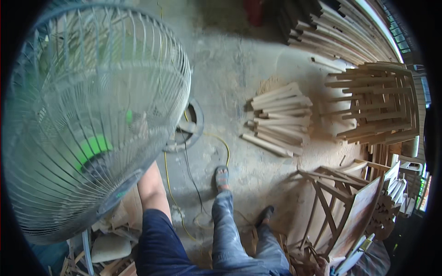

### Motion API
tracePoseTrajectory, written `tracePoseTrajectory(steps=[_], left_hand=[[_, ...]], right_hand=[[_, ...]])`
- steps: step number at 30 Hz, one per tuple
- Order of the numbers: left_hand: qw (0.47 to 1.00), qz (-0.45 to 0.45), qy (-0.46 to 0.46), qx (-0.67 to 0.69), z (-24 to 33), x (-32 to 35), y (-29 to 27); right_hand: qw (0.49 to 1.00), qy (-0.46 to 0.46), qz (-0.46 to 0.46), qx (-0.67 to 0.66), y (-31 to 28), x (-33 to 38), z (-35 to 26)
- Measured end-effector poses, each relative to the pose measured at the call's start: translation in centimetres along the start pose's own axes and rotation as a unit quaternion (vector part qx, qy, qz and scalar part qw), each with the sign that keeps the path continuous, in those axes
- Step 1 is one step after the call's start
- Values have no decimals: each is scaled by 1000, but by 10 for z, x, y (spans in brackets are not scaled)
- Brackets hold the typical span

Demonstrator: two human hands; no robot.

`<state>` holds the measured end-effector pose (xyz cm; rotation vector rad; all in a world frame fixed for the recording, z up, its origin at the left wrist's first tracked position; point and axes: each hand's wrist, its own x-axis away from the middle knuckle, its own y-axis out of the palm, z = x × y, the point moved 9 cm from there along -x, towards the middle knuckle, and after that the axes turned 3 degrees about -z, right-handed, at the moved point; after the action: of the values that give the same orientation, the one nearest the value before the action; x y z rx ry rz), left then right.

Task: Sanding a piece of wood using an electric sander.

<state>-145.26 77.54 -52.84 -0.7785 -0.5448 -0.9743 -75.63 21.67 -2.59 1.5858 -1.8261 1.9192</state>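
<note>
A large fan with a round wire cage (pixel 87 202) and a green hub fills the left side. My left forearm reaches up behind its lower right rim, and my left hand (pixel 143 124) shows only as a dim patch through the wires, at the fan's back. Its fingers are hidden, so its grip is unclear. The fan's round base (pixel 197 122) stands on the floor beyond. At the lower right edge, a skin-toned shape beside a wooden frame (pixel 338 193) may be my right hand (pixel 321 266); its fingers do not show clearly.
Cut wooden pieces (pixel 282 117) lie in a pile on the dusty floor. Stacked wooden frames (pixel 377 103) and long boards (pixel 345 27) stand at right. A yellow cord (pixel 168 188) and a dark cord (pixel 190 170) trail near my sandalled feet. Wood scraps lie lower left.
</note>
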Motion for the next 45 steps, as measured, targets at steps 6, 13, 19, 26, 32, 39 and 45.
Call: tracePoseTrajectory(steps=[6, 13, 19, 26, 32, 39, 45], left_hand=[[997, 9, 34, 71, 54, 18, 3], [936, -148, 208, -243, -160, 270, 156], [702, -385, 279, -530, -322, 479, 188], [581, -451, 217, -642, -325, 784, 206], [482, -520, 201, -676, -337, 895, 262], [441, -524, 309, -660, -347, 1012, 362], [443, -585, 305, -606, -364, 1056, 378]], right_hand=[[978, 135, -39, -156, 35, 10, 115], [912, 177, 8, -369, 83, 38, 243], [939, -162, 259, -157, -115, 61, 172], [750, 160, 593, -245, -129, 311, 566], [564, 425, 605, -368, 47, 486, 746], [703, 399, 546, -220, 69, 427, 728], [744, 429, 240, -453, 182, 370, 719]])
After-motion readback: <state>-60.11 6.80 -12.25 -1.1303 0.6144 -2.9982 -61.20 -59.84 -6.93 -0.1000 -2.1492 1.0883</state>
